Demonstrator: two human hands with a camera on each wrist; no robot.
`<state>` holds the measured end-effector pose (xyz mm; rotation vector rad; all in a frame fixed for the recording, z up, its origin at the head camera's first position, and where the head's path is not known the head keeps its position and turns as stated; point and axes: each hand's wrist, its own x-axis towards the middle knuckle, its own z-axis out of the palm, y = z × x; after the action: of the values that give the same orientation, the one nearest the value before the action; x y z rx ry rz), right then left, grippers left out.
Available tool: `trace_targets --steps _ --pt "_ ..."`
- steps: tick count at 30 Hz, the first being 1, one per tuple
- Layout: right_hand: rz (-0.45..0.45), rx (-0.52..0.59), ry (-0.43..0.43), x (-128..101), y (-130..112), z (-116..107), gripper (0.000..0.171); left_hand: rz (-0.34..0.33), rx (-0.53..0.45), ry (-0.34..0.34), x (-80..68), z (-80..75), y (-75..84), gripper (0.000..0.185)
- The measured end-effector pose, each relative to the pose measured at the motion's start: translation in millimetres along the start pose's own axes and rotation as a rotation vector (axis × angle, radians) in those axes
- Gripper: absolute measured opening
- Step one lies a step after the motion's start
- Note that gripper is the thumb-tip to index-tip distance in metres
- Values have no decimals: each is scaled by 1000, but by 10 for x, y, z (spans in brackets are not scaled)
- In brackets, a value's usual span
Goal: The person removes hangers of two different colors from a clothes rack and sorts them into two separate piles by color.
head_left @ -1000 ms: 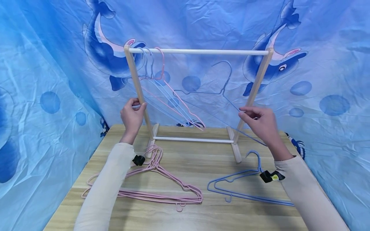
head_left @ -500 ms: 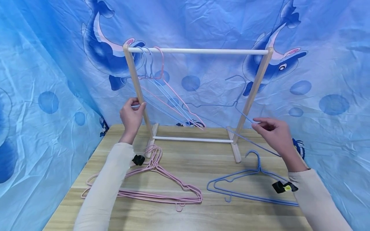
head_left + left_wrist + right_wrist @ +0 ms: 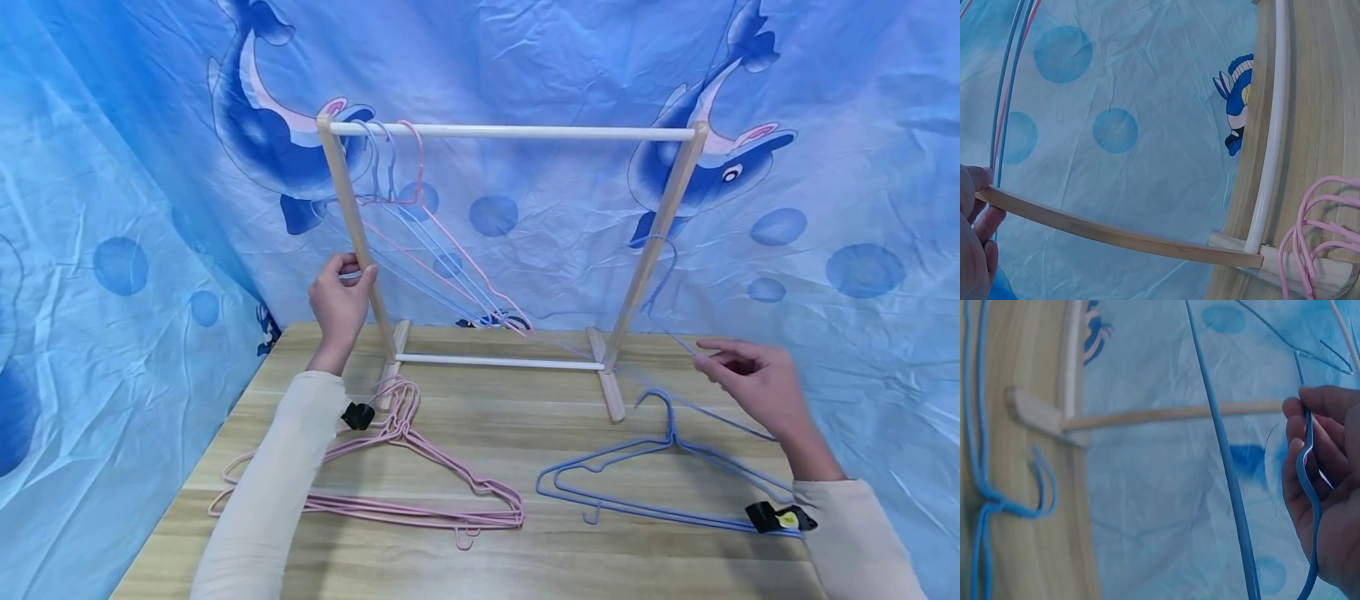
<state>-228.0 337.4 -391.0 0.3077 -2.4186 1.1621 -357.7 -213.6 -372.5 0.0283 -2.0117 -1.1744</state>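
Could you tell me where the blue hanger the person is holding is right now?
In the head view, the blue hanger is in the right hand, low beside the rack's right post.

No legible text, seemingly

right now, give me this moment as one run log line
left hand grips rack post | right hand pinches blue hanger beside rack | pink hangers on table

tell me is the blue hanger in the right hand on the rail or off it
Off. The right hand holds the blue hanger low beside the rack's right post, its hook well below the white rail.
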Motion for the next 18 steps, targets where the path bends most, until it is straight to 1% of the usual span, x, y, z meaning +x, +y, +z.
trace_targets --steps 7,14,18 --pt "-10 -24 -70 -183 246 -139 18 -4 1 -2 -1 5 2 26" --pt "-25 -66 -123 -315 448 -266 15 -2 7 -4 2 8 8 25" --pt "9 -64 -182 -372 510 -342 16 5 1 -6 3 4 2 25"
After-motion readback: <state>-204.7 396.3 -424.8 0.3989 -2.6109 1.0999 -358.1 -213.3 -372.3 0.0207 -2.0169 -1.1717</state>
